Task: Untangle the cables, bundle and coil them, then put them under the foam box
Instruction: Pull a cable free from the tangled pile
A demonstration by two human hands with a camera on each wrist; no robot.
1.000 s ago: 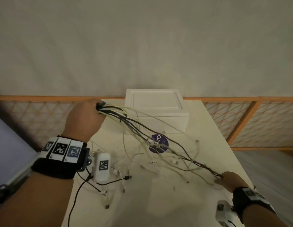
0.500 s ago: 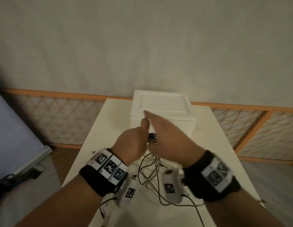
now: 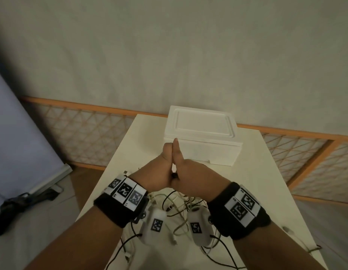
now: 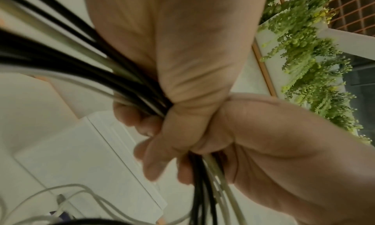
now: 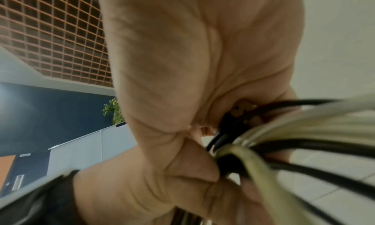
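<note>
A second ago the hands were spread wide, stretching the cables between them across the tabletop; half a second ago the right hand was flat and nearing the left. Now the left hand and the right hand are pressed together side by side above the tabletop, thumbs pointing up and touching.

Both have a closed grip on the cables: the left wrist view shows the left hand's fingers curled round a bundle of smooth, round black and off-white cords that fan out from the fist, and the right wrist view shows the same cords bent in a tight loop against the right hand's curled fingers. Below the hands, thin slack strands hang and lie in loose loops on the tabletop between the wrists.

The foam box stands just beyond the hands at the far end of the tabletop; it is white, matte, rectangular, with a shallow recessed panel in its lid. The tabletop is pale and smooth. Behind it runs an orange wooden lattice rail against a plain grey wall. Each wrist carries a black band with square black-and-white markers.
</note>
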